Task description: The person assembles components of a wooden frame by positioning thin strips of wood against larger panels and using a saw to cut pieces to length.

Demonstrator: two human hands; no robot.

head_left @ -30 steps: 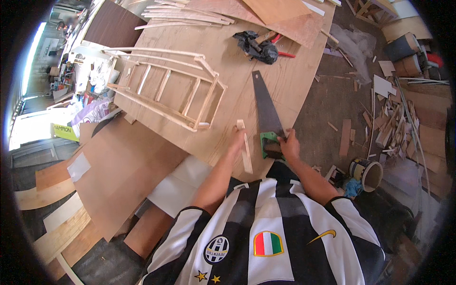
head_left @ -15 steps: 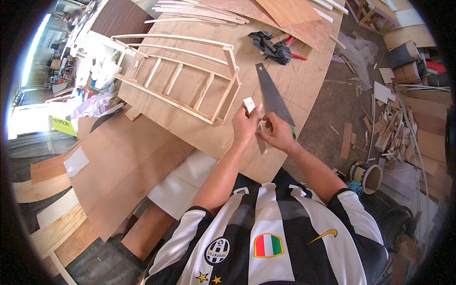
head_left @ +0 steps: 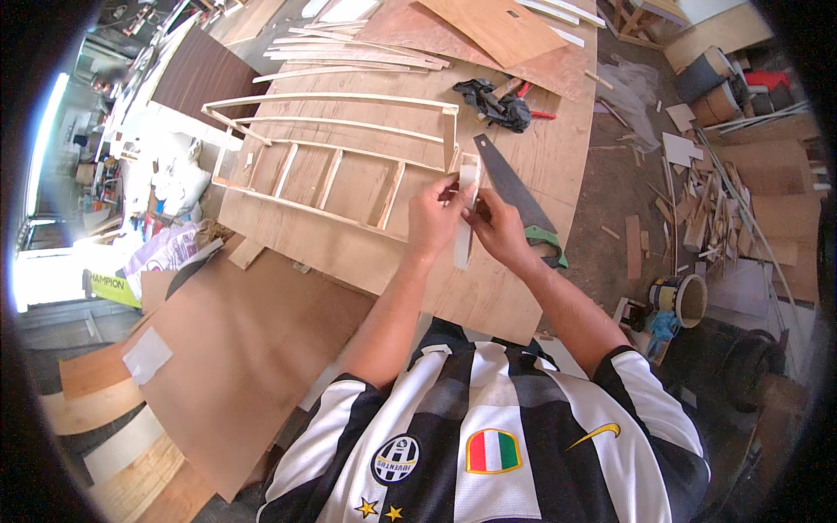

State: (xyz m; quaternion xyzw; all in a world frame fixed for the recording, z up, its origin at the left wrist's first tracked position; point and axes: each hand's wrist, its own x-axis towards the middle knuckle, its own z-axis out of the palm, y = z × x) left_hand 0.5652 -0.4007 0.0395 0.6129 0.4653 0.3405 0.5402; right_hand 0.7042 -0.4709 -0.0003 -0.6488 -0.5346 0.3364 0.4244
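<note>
Two hands [head_left: 433,220] [head_left: 501,231] on wood [head_left: 462,247]; one saw [head_left: 514,187]

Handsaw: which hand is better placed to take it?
Likely the right hand, nearer the handsaw and its green handle; the left hand is farther off, across the wood strip.

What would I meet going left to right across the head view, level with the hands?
Wooden frame, left hand, pale strip, right hand, handsaw, scrap wood pile.
</note>
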